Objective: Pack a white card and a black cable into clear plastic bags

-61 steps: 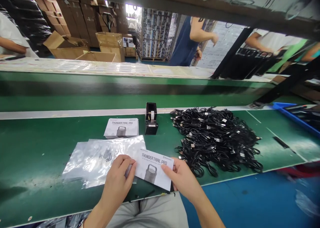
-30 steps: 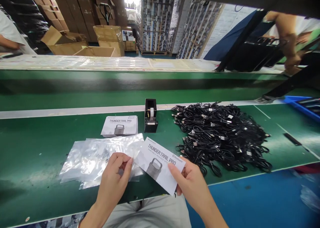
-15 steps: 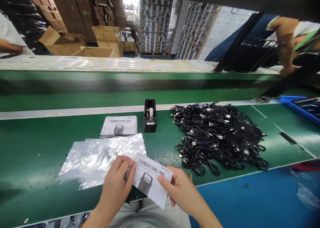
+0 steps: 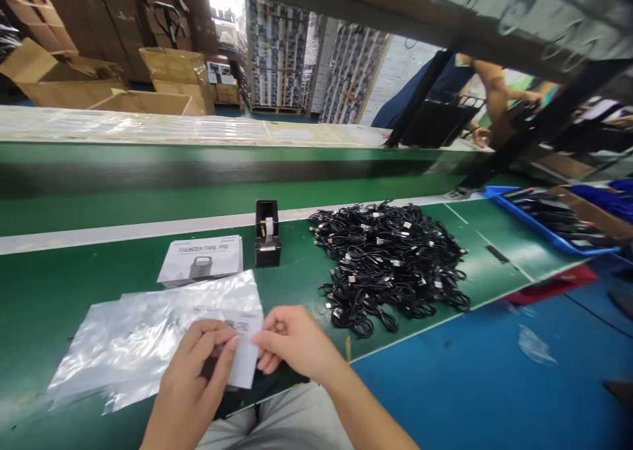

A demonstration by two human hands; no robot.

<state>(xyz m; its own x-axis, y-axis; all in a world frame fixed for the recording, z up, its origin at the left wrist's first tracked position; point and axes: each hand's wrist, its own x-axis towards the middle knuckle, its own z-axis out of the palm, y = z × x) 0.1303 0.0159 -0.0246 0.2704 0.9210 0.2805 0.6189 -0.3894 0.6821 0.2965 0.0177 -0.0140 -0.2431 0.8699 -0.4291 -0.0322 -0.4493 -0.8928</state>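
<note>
Head view: low over the near edge of the green bench (image 4: pixel 74 292), the person's two hands are drawn in close, with a white card (image 4: pixel 242 361) caught between them. The card shows only as a narrow strip, its long axis running roughly away from the person's body, and it sits just above their lap, right against the clear plastic bags (image 4: pixel 143 344). Its upper end meets the plastic, but I can't tell whether it lies under, on or inside a bag. The left hand (image 4: pixel 192 377) is on its left, with the fingers (image 4: pixel 215 344) curled closed against that side. The right hand (image 4: pixel 294 338) comes in from the other side, its fingers (image 4: pixel 264 348) bent and pressed to the right edge. Neither hand is clearly nearer, as both are touching the card. Beyond them on the bench are a stack of leaflets (image 4: pixel 200 260) printed "Thunder Trail Pro", a black tape dispenser (image 4: pixel 268 234) and a heap of black cables (image 4: pixel 388 265), which are all out of reach of the fingers as they stand. Farther right sits a blue tray (image 4: pixel 539 229), and across the line a co-worker's arm (image 4: pixel 497 87) is visible.
</note>
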